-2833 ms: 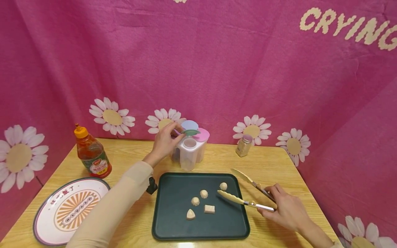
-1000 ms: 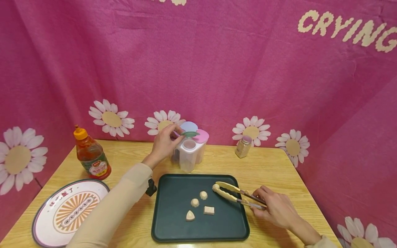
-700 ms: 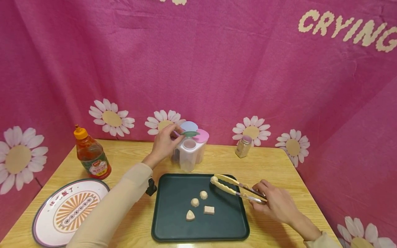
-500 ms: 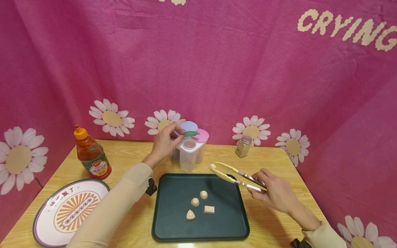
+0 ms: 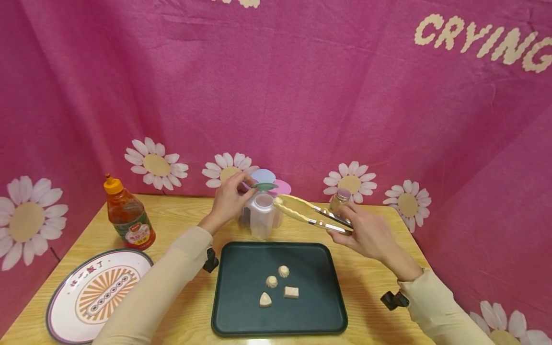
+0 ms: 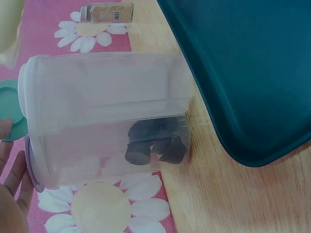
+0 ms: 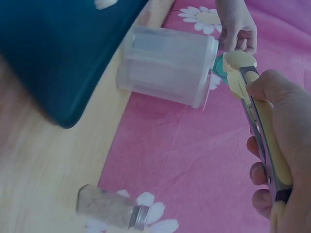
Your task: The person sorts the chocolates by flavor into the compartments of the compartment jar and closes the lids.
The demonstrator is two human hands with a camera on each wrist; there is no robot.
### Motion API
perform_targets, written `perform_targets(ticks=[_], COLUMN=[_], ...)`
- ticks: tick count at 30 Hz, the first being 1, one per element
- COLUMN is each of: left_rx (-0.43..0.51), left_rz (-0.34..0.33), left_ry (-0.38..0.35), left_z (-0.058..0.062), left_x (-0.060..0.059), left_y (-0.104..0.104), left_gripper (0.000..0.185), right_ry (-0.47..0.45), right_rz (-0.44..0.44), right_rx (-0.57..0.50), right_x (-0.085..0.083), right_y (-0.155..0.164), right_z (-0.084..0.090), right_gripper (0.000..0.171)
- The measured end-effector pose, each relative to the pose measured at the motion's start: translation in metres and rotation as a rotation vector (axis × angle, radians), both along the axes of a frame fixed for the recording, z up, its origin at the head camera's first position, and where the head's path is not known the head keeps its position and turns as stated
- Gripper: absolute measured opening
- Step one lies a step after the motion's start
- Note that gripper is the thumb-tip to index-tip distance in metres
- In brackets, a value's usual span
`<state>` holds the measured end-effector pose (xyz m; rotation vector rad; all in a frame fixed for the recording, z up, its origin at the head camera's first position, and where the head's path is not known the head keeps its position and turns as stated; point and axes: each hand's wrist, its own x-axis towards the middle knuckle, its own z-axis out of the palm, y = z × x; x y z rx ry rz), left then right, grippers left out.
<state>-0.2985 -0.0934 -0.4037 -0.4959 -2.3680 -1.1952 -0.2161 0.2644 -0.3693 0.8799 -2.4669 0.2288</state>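
My left hand [image 5: 230, 200] pinches the raised green lid [image 5: 265, 186] of a clear multi-compartment storage box [image 5: 261, 223], leaving the round opening below it uncovered. In the left wrist view, dark chunks [image 6: 138, 152] lie in one compartment. My right hand [image 5: 366, 234] grips a pair of tongs [image 5: 297, 214] with cream tips and metal handles. Between the tips, beside that opening, is a small pale swirled ball [image 5: 278, 201]. On the dark tray [image 5: 310, 316] below lie two similar balls [image 5: 283, 271], a pale block [image 5: 291, 292] and a pale triangular piece [image 5: 265, 300].
A red sauce bottle [image 5: 129, 215] with a yellow cap stands at the left, behind a patterned oval plate [image 5: 64, 311]. A small seasoning jar [image 7: 109, 206] stands at the back right, partly behind the right hand in the head view. Pink cloth [image 5: 302, 96] hangs behind the table.
The tongs have closed on a ball at the tray's upper right, lifted it and carried it up and left to the storage box. The left hand has kept holding the green lid.
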Motion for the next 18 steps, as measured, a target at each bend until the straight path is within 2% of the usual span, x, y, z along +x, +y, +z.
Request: perform_targets(ticks=[9, 18], left_rx=[-0.008, -0.004], left_rz=[0.006, 0.007], left_ry=[-0.006, -0.006], left_z=[-0.001, 0.000], left_x=[-0.001, 0.001], left_y=[0.000, -0.001], left_gripper=[0.015, 0.015], right_ry=[-0.032, -0.064], right_rz=[0.010, 0.011], right_rx=[0.045, 0.042], right_x=[-0.023, -0.028], right_y=[-0.022, -0.029], right_z=[0.005, 0.005], right_gripper=[0.041, 0.042])
